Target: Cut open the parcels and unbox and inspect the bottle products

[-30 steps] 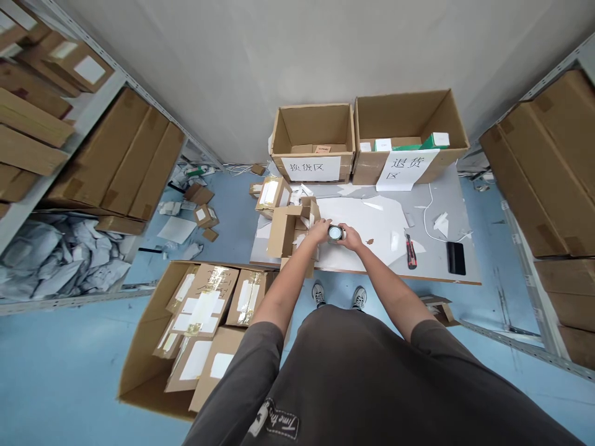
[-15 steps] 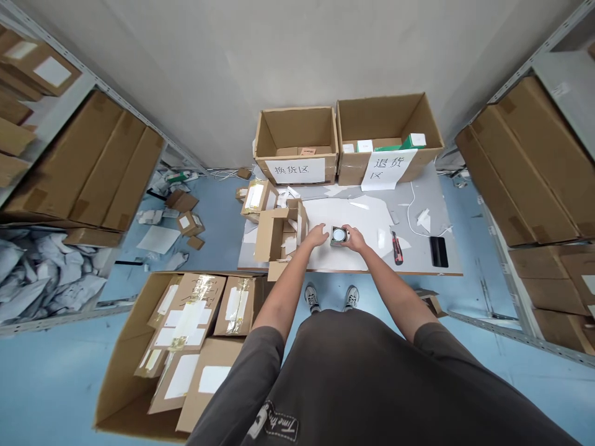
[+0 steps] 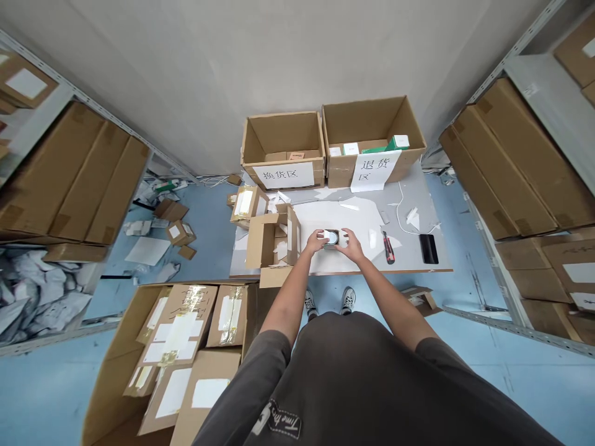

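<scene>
A small dark-edged box with a pale round top stands on the white sheet at the front of the table. My left hand grips its left side, fingers closed at the edge, with a bit of white showing by the fingertips. On the other side, my right hand has thumb and forefinger spread apart, the thumb close to the box's near right corner; whether it touches is unclear. An opened cardboard carton with paper scraps inside sits left of my hands. A red and black utility knife lies to the right.
Two large cartons with paper signs, the left and the right, stand at the table's back. A black phone lies at the right. A big carton of parcels stands at lower left. Shelves flank both sides.
My left hand has moved in from beside the small box to grip its left side. My right hand has loosened, its fingers now spread. The whole view has shifted slightly.
</scene>
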Available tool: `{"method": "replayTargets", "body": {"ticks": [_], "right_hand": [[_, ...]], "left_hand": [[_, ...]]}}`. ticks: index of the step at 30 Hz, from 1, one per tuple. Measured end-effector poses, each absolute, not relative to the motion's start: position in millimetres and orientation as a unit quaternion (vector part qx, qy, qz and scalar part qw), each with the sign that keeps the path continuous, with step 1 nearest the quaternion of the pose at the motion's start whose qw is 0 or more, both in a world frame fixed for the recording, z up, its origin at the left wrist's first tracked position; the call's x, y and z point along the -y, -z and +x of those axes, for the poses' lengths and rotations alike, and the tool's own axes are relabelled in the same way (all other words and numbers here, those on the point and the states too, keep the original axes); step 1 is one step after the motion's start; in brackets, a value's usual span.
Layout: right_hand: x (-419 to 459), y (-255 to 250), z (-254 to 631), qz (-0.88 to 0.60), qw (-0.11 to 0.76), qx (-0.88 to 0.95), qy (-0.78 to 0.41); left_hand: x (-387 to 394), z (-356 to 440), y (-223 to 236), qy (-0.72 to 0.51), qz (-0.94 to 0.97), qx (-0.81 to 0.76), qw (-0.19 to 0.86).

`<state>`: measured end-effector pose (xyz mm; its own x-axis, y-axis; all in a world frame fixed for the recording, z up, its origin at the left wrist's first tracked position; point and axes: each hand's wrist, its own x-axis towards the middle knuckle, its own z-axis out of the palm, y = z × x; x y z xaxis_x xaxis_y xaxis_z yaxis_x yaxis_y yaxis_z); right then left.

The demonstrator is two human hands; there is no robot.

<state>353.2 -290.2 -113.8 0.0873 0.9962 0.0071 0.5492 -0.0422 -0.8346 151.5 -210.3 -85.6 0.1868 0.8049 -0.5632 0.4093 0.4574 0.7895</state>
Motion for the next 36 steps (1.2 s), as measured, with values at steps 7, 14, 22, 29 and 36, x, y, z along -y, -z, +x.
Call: {"method": "replayTargets", "body": {"ticks": [7, 14, 22, 29, 36], "right_hand": [[303, 119, 349, -0.635, 0.301, 0.66, -0.267], [301, 127, 352, -0.644, 0.283, 0.649, -0.288], [302, 127, 353, -0.64, 0.289, 0.644, -0.303], [300, 126, 354, -0.632, 0.29, 0.643, -0.322], [305, 115, 351, -0.62, 0.282, 0.656, -0.325]], "left_hand": [[202, 140, 97, -0.167, 0.476, -0.564, 0.654], [196, 141, 107, -0.203, 0.532, -0.493, 0.658], [195, 148, 106, -0.243, 0.597, -0.439, 0.626], [200, 142, 95, -0.193, 0.726, -0.421, 0.508], [211, 134, 76, -0.107, 0.798, -0.427, 0.411]]}}
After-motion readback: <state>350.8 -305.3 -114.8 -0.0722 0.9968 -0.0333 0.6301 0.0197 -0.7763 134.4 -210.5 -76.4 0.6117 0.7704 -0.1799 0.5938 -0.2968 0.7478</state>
